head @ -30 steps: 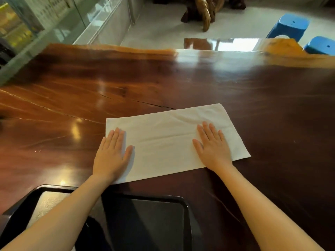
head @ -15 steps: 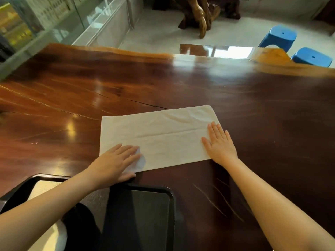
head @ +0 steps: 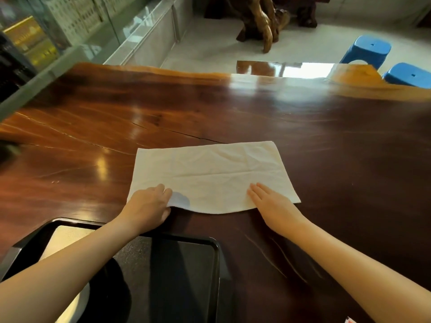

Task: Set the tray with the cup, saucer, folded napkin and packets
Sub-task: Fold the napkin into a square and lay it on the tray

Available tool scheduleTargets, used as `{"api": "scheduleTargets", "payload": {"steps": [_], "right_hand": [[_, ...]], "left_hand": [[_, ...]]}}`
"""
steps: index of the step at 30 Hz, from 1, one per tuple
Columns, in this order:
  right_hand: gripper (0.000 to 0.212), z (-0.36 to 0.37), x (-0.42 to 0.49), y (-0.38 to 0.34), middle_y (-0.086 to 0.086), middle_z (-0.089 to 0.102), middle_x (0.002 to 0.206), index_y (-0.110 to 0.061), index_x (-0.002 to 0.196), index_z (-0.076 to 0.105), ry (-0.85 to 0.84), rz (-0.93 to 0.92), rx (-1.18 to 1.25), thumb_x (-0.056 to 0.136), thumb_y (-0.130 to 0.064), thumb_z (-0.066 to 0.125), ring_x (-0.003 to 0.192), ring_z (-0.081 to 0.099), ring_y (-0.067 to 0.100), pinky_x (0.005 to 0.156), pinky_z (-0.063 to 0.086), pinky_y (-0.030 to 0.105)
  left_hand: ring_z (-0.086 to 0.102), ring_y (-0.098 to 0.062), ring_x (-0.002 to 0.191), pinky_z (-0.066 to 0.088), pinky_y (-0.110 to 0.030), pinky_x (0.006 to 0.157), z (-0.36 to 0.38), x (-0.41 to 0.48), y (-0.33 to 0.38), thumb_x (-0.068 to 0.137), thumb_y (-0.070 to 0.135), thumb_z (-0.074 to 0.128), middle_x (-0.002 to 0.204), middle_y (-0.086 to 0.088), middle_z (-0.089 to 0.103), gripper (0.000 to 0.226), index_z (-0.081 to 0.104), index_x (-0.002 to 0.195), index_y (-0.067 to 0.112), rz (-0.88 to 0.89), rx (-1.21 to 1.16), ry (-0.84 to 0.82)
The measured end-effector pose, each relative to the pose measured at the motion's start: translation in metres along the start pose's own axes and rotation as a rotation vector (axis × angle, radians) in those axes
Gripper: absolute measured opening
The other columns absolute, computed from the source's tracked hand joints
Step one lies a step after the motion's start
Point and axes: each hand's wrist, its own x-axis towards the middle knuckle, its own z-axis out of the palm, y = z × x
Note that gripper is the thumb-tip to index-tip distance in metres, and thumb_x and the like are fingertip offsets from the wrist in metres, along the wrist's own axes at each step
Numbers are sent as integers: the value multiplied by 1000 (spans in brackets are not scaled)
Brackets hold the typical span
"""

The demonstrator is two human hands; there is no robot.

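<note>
The napkin (head: 210, 176) is spread on the table (head: 326, 141), just beyond the tray (head: 215, 264), long axis left to right. Its near-left corner is pinched by the left hand (head: 149, 203); the near-right edge is pressed by the flat, open right hand (head: 270, 203).

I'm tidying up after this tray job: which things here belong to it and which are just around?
Belongs to the job: napkin, black tray, left hand, right hand.

Just around: wooden table, two blue stools, carved wood stump.
</note>
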Motion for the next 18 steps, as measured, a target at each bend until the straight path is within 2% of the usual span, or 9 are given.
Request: {"api": "scheduleTargets", "payload": {"steps": [2,3,5,6,8,10,12,14,18], "right_hand": [[49,6,1,7,19,55,130,1,124,53,51,24,5,76,10,58,121,52,37,94,50,40],[39,6,1,11,16,60,119,-2,115,58,74,73,35,77,9,57,110,58,35,83,54,39],[24,2,2,22,8,61,106,-7,103,60,164,187,100,84,2,50,98,59,30,70,51,37],[19,-1,5,29,6,62,102,-9,99,60,189,236,140,86,-2,48,95,58,29,69,49,37],[13,-12,12,45,5,63,92,-11,90,61,171,332,261,90,-12,49,88,59,28,69,47,36],[14,-27,21,63,7,62,79,-11,80,62,79,448,470,88,-21,56,73,57,24,63,42,34],[19,-42,31,80,10,61,72,-6,76,64,32,493,616,82,-24,62,66,51,19,59,38,31],[19,-52,41,93,9,61,72,-5,79,68,77,527,722,79,-24,66,68,51,19,60,39,32],[24,-56,66,106,7,56,69,-3,71,61,291,592,931,83,-23,65,69,50,20,64,41,35]], "left_hand": [[49,-24,34,9,-16,39,-4,0,0,55,15,79,55,-5,51,30,51,64,12,-16,0,28],[49,-24,34,7,-16,39,-7,1,-1,58,12,78,55,-5,52,28,51,65,11,-24,-8,35],[57,-29,46,18,-22,39,-8,-1,-8,71,10,69,65,-7,58,15,54,73,11,-52,-58,45],[60,-32,57,27,-26,44,-9,-2,-15,79,11,61,72,-6,61,5,56,79,11,-109,-139,57],[61,-31,70,36,-31,55,-13,-3,-31,86,13,54,79,-3,64,7,61,85,14,-221,-358,23],[61,-25,75,41,-32,61,-21,0,-46,87,13,58,78,-1,67,10,68,87,15,-302,-549,33],[59,-23,77,41,-27,62,-31,8,-59,87,13,62,79,-5,68,10,71,87,11,-400,-705,105],[56,-23,78,40,-25,62,-35,17,-72,87,15,63,81,-8,66,8,70,87,13,-539,-876,190],[52,-23,82,40,-37,70,-23,39,-94,92,25,54,86,-11,60,19,65,89,10,-751,-1078,300]]}}
